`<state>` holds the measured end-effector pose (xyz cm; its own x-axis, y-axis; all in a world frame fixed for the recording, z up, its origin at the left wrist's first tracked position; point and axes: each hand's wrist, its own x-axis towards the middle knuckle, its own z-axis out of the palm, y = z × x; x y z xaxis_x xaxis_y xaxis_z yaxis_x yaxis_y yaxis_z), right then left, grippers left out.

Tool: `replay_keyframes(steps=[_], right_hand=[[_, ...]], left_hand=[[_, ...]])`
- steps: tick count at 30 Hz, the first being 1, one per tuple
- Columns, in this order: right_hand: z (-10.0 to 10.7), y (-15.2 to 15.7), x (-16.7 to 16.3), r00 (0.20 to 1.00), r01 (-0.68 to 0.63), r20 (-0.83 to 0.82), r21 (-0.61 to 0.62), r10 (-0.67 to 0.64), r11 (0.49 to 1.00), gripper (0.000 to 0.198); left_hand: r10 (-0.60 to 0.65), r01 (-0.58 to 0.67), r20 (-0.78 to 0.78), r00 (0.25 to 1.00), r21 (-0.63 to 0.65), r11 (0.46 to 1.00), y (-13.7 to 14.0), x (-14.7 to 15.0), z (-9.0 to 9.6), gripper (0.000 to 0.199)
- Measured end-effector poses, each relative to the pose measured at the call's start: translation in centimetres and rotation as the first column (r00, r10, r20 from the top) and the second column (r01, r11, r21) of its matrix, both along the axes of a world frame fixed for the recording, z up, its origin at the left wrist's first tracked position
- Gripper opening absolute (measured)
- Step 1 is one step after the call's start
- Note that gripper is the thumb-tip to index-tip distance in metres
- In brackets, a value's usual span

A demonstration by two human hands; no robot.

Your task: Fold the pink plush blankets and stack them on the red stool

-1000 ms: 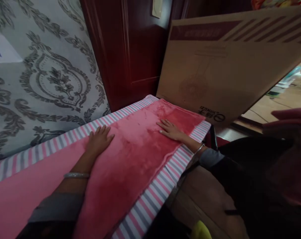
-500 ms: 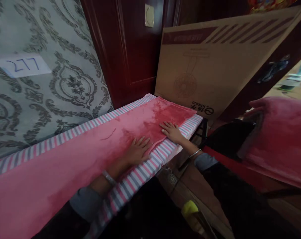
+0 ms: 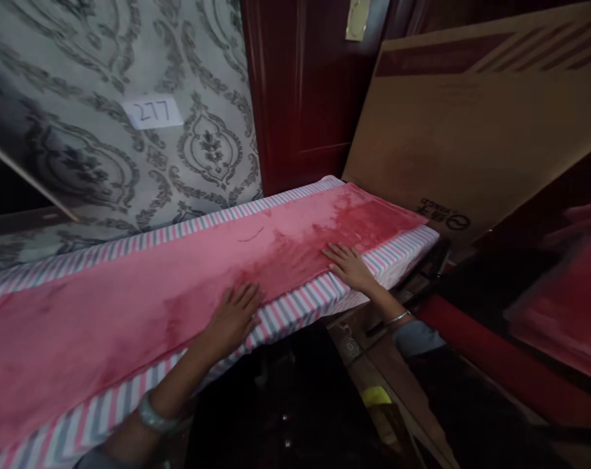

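Observation:
A long pink plush cloth point(image 3: 144, 286) lies spread flat, with darker red patches where the pile looks brushed another way. Beneath it is a striped pink, grey and white cover point(image 3: 300, 305) on a narrow table. My left hand point(image 3: 234, 316) rests flat on the cloth's near edge, fingers extended. Farther right, my right hand point(image 3: 349, 264) also lies palm down at the near edge, its fingers spread. Neither hand grips anything. A thin dark curved line marks the cloth beyond my hands.
A large cardboard box point(image 3: 461, 137) stands behind the table's right end, beside a dark red door point(image 3: 319, 85). A folded red-pink cloth point(image 3: 569, 299) is at far right. A paper marked 277 point(image 3: 153, 112) is on the patterned wall. Something yellow point(image 3: 376, 396) lies low down.
My view has turned left, so the scene sits farther right. My left hand has slid left along the cloth, away from my right hand. Both stay flat.

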<state>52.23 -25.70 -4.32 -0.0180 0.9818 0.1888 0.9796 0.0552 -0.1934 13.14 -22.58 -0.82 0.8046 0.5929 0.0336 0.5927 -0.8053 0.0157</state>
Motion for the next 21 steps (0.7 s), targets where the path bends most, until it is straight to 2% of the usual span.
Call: replay_keyframes(steps=[2,5,9,12,16,21], right_hand=[[-0.4,0.0,0.1,1.000,-0.006,0.015,0.017,0.005,1.000,0.057],[-1.0,-0.1,0.4,0.999,-0.002,0.054,0.051,-0.001,0.999,0.057],[-1.4,-0.5,0.2,0.995,-0.019,0.102,0.103,0.008,0.994,0.061],[-1.3,-0.7,-1.0,0.988,-0.112,0.117,0.129,0.097,0.985,0.064],[-1.2,-0.5,-3.8,0.956,-0.283,0.122,0.140,0.267,0.949,0.058],[-0.9,0.0,-6.0,0.961,-0.256,0.140,0.112,0.240,0.960,0.060]], left_hand=[[0.132,-0.133,0.020,0.991,0.040,0.990,-1.2,-3.7,-0.4,0.055],[0.333,-0.337,0.066,0.941,0.061,0.940,-3.1,-8.9,-0.9,0.053],[0.501,-0.508,0.091,0.860,0.082,0.857,-5.2,-13.4,-0.7,0.052],[0.547,-0.555,0.097,0.831,0.084,0.828,-5.8,-14.2,-0.2,0.050],[0.542,-0.549,0.106,0.834,0.055,0.834,-5.5,-13.7,0.2,0.048],[0.515,-0.525,0.169,0.841,0.020,0.851,-5.2,-13.4,-0.5,0.050]])
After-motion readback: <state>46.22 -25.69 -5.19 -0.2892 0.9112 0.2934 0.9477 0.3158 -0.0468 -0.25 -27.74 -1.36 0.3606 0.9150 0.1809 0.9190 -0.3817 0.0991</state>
